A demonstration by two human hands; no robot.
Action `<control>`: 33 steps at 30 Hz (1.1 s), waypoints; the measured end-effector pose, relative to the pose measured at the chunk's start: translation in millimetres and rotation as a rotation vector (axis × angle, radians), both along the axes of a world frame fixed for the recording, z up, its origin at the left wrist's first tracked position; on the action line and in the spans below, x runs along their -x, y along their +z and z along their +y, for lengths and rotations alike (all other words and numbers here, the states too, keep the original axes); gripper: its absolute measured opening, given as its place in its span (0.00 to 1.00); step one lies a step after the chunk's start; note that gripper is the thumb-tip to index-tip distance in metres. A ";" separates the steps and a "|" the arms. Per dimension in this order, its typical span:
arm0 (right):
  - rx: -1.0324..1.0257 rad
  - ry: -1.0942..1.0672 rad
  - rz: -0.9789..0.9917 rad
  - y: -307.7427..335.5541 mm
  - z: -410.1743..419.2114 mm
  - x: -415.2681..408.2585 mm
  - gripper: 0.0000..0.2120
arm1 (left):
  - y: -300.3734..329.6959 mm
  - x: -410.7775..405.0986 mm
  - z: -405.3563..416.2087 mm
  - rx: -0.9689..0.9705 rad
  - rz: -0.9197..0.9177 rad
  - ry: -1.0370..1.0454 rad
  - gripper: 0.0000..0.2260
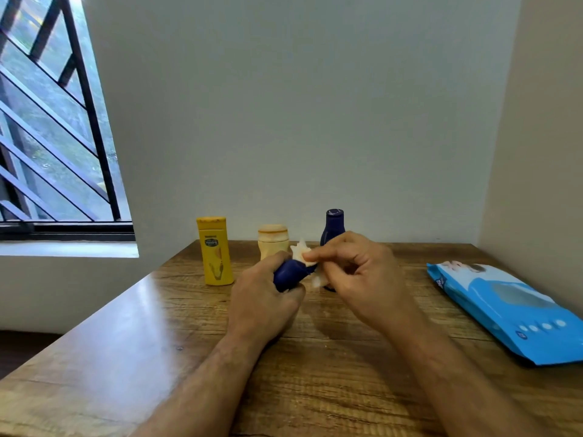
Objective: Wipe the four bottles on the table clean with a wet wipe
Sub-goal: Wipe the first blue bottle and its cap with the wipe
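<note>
My left hand (263, 298) grips a blue bottle (291, 274); my right hand (356, 275) pinches the wipe (301, 252) against it. Behind stand a yellow bottle (216, 252), a cream bottle (273, 241) and a navy bottle (333, 225); the wipe pack (511, 310) lies right on the bench (126, 342).

a wooden table (126, 357) is standing in a corner, its far edge meeting the wall. a yellow bottle (215, 251) is standing upright near the back on the left. just to its right a cream bottle (272, 241) is standing, partly hidden. further right a dark blue bottle (333, 227) is standing near the wall, its lower part hidden. a blue wipes pack (504, 310) is lying flat along the right edge, well apart from the bottles.
</note>
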State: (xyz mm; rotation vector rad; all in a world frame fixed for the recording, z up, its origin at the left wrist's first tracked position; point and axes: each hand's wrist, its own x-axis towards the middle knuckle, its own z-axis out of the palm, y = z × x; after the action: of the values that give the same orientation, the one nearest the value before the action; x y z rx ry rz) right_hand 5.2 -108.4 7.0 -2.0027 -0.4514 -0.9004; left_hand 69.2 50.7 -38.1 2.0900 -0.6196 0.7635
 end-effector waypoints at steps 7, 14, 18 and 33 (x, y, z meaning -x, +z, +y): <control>-0.084 -0.036 -0.095 2.1 -2.3 1.8 0.13 | -1.4 0.9 2.4 0.038 -0.033 -0.017 0.13; -0.056 -0.051 -0.052 0.7 -2.4 1.4 0.12 | -1.0 0.5 3.9 0.059 -0.042 -0.047 0.16; -0.081 0.010 -0.128 2.4 -0.7 3.4 0.15 | -1.9 2.0 1.6 0.068 -0.026 -0.061 0.15; -0.247 -0.180 0.080 -2.1 -0.4 -5.6 0.09 | -3.5 9.1 -4.3 0.216 0.055 -0.336 0.28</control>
State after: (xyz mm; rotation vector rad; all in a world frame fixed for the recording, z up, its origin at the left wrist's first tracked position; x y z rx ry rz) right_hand 10.8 -108.8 4.8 -1.8637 -0.1089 -0.9332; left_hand 60.1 46.4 -41.6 1.7456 -0.7966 0.5523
